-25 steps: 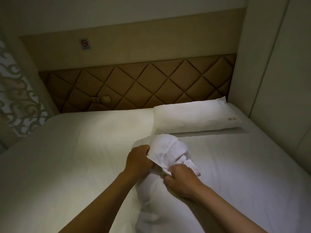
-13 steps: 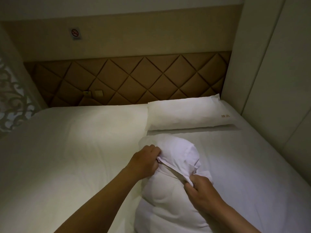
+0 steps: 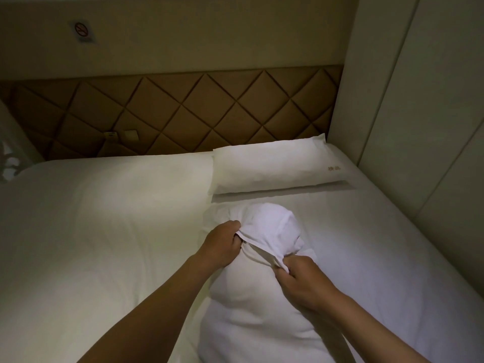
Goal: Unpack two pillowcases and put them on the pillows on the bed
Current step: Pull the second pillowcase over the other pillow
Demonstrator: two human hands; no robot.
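We hold a white pillowcase (image 3: 264,224) over the far end of a pillow (image 3: 251,310); the case is like a bag, and only the far tip of the pillow is inside it; the rest of the pillow sticks out toward us, bare. Our left hand (image 3: 220,247) grips the open edge of the case on the left side; our right hand (image 3: 301,281) pinches the same edge on the right side; the two hands are apart, with the pillow between them. The pillow lies on the bed (image 3: 104,231), a bit right of the middle; its long side runs from near to far, and its covered end points at the brown headboard (image 3: 209,108). Another white pillow (image 3: 269,166) lies just past it, by the headboard; that one runs left to right and has a small gold mark near its right end.
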